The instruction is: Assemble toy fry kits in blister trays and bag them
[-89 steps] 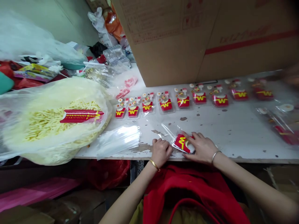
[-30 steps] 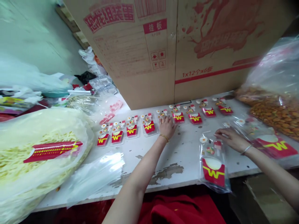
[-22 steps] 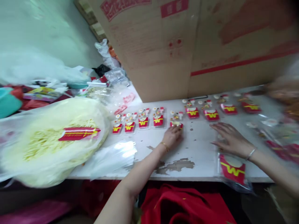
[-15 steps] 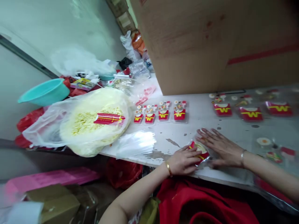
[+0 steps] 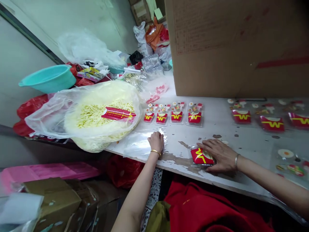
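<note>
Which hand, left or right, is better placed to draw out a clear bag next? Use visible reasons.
Probably the left hand: its fingers are at the end of the stack of clear bags. The right hand holds a red packet, farther from the stack.

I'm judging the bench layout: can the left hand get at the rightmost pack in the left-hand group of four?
Probably yes. Bare tabletop lies between the left hand, on the clear sleeves, and that pack; the right hand, on another pack, sits off to the side.
</note>
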`<state>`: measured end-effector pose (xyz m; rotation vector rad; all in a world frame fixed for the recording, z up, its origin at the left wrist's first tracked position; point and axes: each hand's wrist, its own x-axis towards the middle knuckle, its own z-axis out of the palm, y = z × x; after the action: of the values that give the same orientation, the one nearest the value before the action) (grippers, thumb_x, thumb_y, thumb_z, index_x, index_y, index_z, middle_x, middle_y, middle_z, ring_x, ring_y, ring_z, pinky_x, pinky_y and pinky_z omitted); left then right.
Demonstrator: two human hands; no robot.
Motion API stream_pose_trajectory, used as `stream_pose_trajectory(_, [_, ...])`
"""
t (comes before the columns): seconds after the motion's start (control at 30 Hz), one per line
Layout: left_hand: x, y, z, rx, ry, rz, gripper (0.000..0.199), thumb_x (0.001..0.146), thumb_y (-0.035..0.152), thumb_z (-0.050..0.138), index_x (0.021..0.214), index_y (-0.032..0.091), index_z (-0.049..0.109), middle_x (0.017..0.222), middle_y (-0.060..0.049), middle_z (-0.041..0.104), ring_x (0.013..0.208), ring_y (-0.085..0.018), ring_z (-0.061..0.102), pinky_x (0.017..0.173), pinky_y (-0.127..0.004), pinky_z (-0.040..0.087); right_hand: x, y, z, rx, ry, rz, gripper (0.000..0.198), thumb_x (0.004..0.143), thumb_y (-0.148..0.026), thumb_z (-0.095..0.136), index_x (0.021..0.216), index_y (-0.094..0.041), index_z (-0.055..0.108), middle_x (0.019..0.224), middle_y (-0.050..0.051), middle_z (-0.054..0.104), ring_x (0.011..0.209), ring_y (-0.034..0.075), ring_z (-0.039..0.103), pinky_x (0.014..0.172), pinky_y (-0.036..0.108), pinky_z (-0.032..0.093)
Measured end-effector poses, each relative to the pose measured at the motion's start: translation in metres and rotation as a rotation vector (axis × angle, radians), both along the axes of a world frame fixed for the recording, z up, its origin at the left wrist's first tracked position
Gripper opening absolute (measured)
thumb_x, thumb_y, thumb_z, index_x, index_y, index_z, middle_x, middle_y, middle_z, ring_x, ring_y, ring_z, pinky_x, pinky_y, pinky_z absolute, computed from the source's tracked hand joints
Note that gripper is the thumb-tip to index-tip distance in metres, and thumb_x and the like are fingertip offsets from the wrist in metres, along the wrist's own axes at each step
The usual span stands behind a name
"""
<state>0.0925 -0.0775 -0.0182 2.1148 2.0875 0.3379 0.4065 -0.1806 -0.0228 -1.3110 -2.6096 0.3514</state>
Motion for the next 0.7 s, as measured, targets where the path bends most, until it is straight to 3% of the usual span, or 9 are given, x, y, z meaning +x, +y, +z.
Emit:
stream_pose_trajectory(0.07, [0.005, -0.008, 0.001, -0.013, -0.031, -0.071, 0.019, 0.092, 0.03, 0.043, 0.083, 0.018, 0.055, 0.094, -0.006, 0.06, 0.094, -0.022, 0.054, 0.081, -0.035, 0.032, -0.003, -0.001, 0.006, 0.018, 0.011, -0.026, 0.095, 0.066, -0.071, 0.061, 0.141, -0.016, 0.04, 0.129, 0.019, 0.051, 0.115, 0.036, 0.045, 0.097, 0.053, 0.032])
stream_pose_trajectory(0.23, [0.029, -0.035, 0.001, -0.04, -0.242, -0.419, 0.019, 0.091, 0.031, 0.045, 0.083, 0.019, 0.056, 0.086, 0.0, 0.06, 0.087, -0.017, 0.054, 0.081, -0.033, 0.031, -0.006, -0.007, 0.029, 0.042, 0.017, -0.045, 0.097, 0.066, -0.07, 0.061, 0.142, -0.015, 0.037, 0.13, 0.018, 0.049, 0.116, 0.035, 0.043, 0.098, 0.049, 0.031])
stream_pose_trajectory(0.4, [0.054, -0.041, 0.002, -0.171, -0.459, -0.581, 0.025, 0.092, 0.037, 0.045, 0.081, 0.018, 0.057, 0.077, 0.001, 0.059, 0.074, -0.013, 0.053, 0.076, -0.03, 0.035, -0.001, -0.017, 0.035, -0.029, -0.054, -0.013, 0.093, 0.064, -0.064, 0.064, 0.141, -0.017, 0.039, 0.121, 0.016, 0.054, 0.107, 0.034, 0.047, 0.091, 0.047, 0.034])
stream_pose_trajectory(0.57, [0.074, -0.034, 0.01, -0.184, -0.409, -0.752, 0.022, 0.09, 0.035, 0.048, 0.08, 0.018, 0.057, 0.08, 0.0, 0.06, 0.08, -0.015, 0.055, 0.08, -0.031, 0.037, -0.005, -0.023, 0.029, -0.051, -0.097, -0.06, 0.108, 0.059, -0.063, 0.068, 0.147, -0.018, 0.025, 0.113, 0.014, 0.056, 0.099, 0.033, 0.049, 0.086, 0.044, 0.036])
stream_pose_trajectory(0.7, [0.082, -0.042, 0.019, -0.134, -0.321, -0.835, 0.025, 0.087, 0.042, 0.052, 0.087, 0.019, 0.058, 0.09, -0.004, 0.059, 0.088, -0.018, 0.055, 0.081, -0.032, 0.04, -0.012, -0.023, 0.027, -0.075, -0.159, -0.087, 0.109, 0.055, -0.065, 0.07, 0.145, -0.019, 0.031, 0.109, 0.015, 0.055, 0.096, 0.034, 0.048, 0.082, 0.043, 0.037])
